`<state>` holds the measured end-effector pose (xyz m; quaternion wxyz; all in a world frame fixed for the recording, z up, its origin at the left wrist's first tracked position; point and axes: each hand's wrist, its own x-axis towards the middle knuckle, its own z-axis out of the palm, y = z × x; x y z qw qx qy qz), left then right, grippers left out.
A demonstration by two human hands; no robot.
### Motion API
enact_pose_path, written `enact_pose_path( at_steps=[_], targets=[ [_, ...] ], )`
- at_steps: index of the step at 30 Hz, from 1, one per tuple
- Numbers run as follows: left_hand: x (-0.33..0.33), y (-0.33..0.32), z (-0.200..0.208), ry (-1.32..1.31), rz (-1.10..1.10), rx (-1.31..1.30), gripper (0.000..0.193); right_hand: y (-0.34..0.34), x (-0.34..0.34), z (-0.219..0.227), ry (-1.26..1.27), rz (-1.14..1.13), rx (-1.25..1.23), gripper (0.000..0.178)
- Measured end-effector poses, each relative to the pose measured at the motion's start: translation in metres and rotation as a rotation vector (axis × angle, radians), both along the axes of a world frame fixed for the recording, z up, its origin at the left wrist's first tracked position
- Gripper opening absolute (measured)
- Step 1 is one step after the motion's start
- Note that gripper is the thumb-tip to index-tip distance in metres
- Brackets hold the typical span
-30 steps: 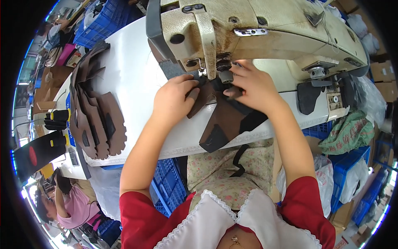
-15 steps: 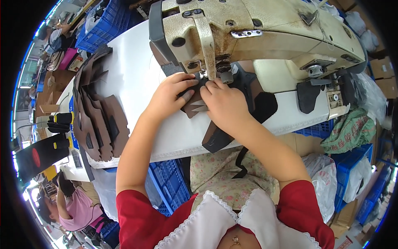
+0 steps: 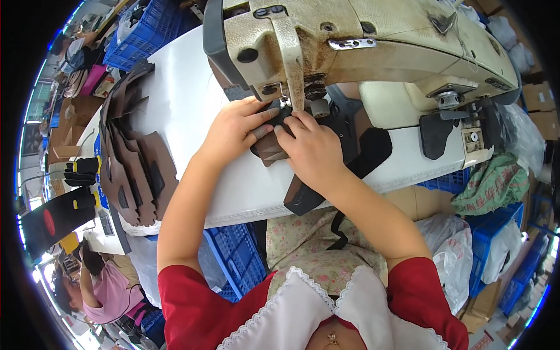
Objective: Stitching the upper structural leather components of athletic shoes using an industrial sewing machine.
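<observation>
left hand [image 3: 232, 129] just beside right hand [image 3: 310, 149], palms down

At your three o'clock, the crumpled green woven sack [image 3: 500, 179] has big red writing [image 3: 479, 202] on it. At your nine o'clock, the long, flat blue strip [image 3: 104, 198] has white letters on it.

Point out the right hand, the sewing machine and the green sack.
Right hand [image 3: 317, 153]: head view, back of the hand.
Sewing machine [image 3: 385, 61]: head view, its cream arm.
Green sack [image 3: 493, 185]: head view, its crumpled side.
</observation>
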<state>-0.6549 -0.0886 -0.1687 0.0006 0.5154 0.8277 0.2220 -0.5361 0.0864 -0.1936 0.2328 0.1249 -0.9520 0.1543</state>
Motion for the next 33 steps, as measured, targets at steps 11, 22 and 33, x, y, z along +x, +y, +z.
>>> enact_pose_path(
  at_steps=[11,22,33],
  targets=[
    [-0.002,-0.001,-0.006,0.290,-0.053,-0.099,0.035,0.034,-0.005,0.001,-0.049,0.179,-0.214,0.039],
    [0.002,-0.005,-0.010,0.292,-0.021,-0.066,0.032,0.039,0.012,0.029,-0.187,0.145,-0.035,0.046],
    [0.012,-0.015,0.015,0.223,-0.061,-0.183,0.041,0.041,0.014,0.012,-0.208,0.124,-0.060,0.054]
  ],
)
